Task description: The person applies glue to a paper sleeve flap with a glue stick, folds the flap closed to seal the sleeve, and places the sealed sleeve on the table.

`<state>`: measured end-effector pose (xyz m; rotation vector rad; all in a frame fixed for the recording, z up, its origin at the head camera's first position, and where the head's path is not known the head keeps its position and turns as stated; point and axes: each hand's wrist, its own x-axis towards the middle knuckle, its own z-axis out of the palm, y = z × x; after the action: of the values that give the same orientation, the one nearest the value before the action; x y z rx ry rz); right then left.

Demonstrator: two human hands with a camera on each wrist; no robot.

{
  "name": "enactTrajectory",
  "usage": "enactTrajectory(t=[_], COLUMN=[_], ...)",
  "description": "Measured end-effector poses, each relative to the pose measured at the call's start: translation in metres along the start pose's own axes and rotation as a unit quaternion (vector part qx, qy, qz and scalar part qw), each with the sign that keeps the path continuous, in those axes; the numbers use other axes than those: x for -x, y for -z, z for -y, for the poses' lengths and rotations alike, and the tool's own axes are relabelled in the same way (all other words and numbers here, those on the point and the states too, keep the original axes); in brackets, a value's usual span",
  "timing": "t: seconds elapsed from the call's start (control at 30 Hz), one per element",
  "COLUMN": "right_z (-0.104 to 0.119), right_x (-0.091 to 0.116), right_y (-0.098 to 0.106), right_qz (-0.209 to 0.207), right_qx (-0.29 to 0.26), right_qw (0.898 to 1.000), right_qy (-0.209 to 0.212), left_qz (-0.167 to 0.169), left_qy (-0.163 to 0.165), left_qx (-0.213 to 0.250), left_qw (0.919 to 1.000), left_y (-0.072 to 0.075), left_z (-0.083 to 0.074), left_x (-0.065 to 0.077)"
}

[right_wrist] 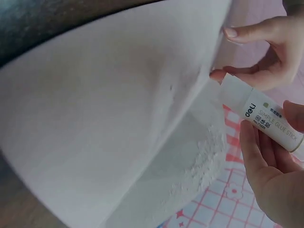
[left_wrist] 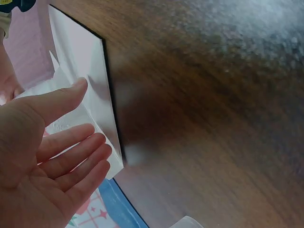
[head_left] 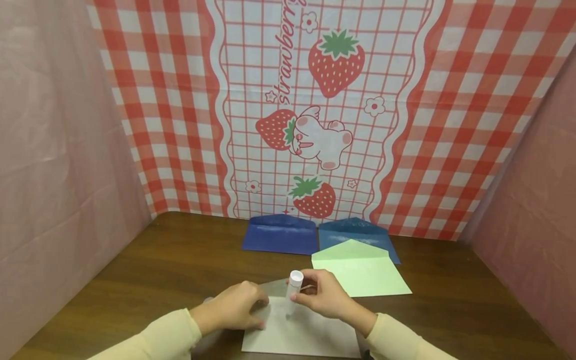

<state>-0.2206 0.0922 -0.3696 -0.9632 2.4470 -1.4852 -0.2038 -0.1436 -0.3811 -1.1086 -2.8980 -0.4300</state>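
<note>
A white envelope (head_left: 310,330) lies on the table before me with its flap (right_wrist: 190,166) unfolded away from me. Lumpy white smears of glue show along the flap in the right wrist view. My right hand (head_left: 328,295) grips a white glue stick (right_wrist: 270,118) between thumb and fingers, upright over the envelope. At the envelope's left side is my left hand (head_left: 238,305), its fingertips right at the edge. The left wrist view shows this hand (left_wrist: 52,147) with fingers extended and thumb apart, nothing held between them.
Behind the envelope lie a light green envelope (head_left: 360,277), a dark blue envelope (head_left: 281,237) and a teal envelope (head_left: 333,238), flaps up. A small translucent object (left_wrist: 187,222) sits on the brown table (head_left: 135,270) to the left. A strawberry-print cloth (head_left: 315,125) hangs behind.
</note>
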Motion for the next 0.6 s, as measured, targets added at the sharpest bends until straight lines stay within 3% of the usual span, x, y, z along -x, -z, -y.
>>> enactTrajectory(t=[0.6], right_z=[-0.004], right_x=[-0.016], right_y=[-0.025], right_qz=[0.012], right_qx=[0.055], right_qw=[0.998], right_qy=[0.012], left_qz=[-0.012], left_qy=[-0.008], left_qx=[-0.021], left_qw=[0.9997], left_y=[-0.008], left_z=[0.005], left_x=[0.001])
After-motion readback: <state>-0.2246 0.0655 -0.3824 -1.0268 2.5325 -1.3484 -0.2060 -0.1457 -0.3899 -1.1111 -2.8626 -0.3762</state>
